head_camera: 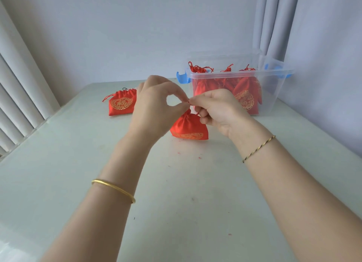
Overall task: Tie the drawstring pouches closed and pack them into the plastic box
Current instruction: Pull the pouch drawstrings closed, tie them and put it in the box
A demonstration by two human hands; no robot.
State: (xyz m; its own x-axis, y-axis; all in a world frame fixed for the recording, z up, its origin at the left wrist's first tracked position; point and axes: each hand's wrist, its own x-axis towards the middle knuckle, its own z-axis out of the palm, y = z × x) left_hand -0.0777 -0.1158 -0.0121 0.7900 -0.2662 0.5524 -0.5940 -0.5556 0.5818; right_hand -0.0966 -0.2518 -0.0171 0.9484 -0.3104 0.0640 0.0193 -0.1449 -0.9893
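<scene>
fingers [179, 110] of left hand [154, 107] and right hand [217, 111] pinching red drawstring [189, 100], gathered satin pouch [188, 124], clear plastic box [274, 89] behind

Left hand [154, 103] and right hand [215, 113] meet above a red pouch [189, 127] resting on the desk [176, 183]. The fingers [181, 107] of each hand pinch its drawstring [189, 100] at the gathered neck. A second pouch [121, 103] lies flat, far left. The clear plastic box [278, 89], open-topped with blue latches, stands far right and holds several packed pouches [244, 93].
</scene>
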